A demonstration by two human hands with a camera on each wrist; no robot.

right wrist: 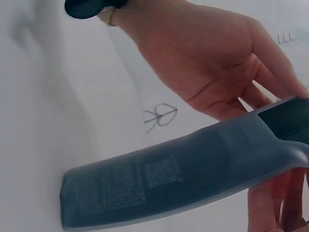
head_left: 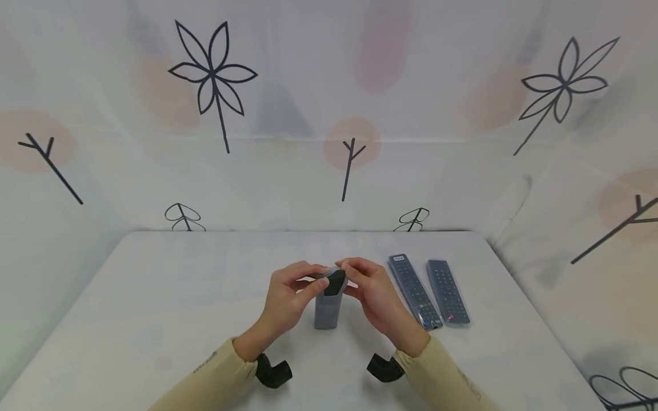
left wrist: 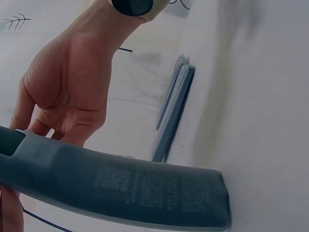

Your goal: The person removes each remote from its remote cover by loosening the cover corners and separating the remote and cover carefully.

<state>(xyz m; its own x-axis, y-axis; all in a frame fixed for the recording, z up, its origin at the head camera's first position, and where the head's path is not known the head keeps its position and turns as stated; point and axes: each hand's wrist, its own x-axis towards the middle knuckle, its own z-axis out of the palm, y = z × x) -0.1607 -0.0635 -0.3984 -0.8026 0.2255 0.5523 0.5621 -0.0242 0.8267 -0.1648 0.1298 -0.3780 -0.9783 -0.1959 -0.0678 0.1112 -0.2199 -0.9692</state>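
A remote (head_left: 327, 311) in a grey silicone sleeve stands on end on the white table (head_left: 154, 297), its black top end showing above the sleeve. My left hand (head_left: 315, 276) pinches the sleeve's top edge from the left. My right hand (head_left: 354, 275) pinches it from the right. In the left wrist view the sleeved remote (left wrist: 125, 186) shows printed text on its back, with the right hand (left wrist: 67, 92) behind it. The right wrist view shows the same remote (right wrist: 169, 183) and the left hand (right wrist: 212, 63) curled at its black end.
Two more remotes (head_left: 413, 291) (head_left: 448, 292) in sleeves lie side by side on the table right of my right hand, seen edge-on as remotes (left wrist: 174, 116) in the left wrist view. A white cloth with flower drawings (head_left: 213, 74) walls in the table.
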